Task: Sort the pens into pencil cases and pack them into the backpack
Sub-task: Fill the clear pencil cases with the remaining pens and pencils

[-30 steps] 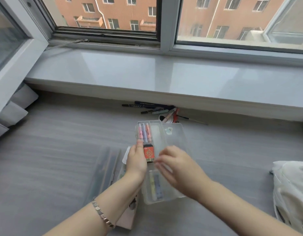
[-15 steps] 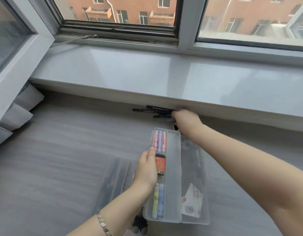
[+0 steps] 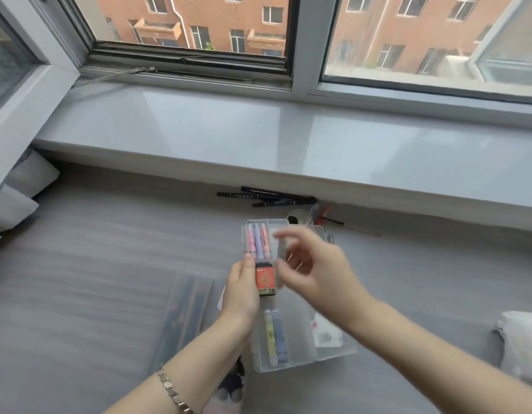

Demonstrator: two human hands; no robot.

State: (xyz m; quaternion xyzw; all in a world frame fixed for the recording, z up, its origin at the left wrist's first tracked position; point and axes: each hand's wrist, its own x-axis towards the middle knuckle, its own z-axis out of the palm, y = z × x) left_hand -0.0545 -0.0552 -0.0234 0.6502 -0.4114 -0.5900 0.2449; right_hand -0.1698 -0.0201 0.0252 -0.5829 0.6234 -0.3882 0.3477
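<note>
A clear plastic pencil case (image 3: 291, 351) lies open on the grey floor. It holds three pastel highlighters (image 3: 258, 240) at the far end, a red 2B lead box (image 3: 265, 279) in the middle, and a yellow and a blue highlighter (image 3: 275, 336) at the near end. My left hand (image 3: 240, 291) grips the case's left edge beside the red box. My right hand (image 3: 315, 264) hovers blurred over the case's far half, fingers apart, with nothing visible in it. Loose black pens (image 3: 267, 197) lie under the sill, with red and white pens (image 3: 318, 212) beside them.
A second clear case (image 3: 187, 312) lies left of my left arm. A pink pouch (image 3: 225, 395) sits under my left forearm. A white backpack (image 3: 521, 345) is at the right edge. The window sill (image 3: 258, 138) overhangs the pens. A tape roll (image 3: 296, 218) lies behind the case.
My right hand has come back from the loose pens under the sill to above the open case. My left hand has kept its grip on the case.
</note>
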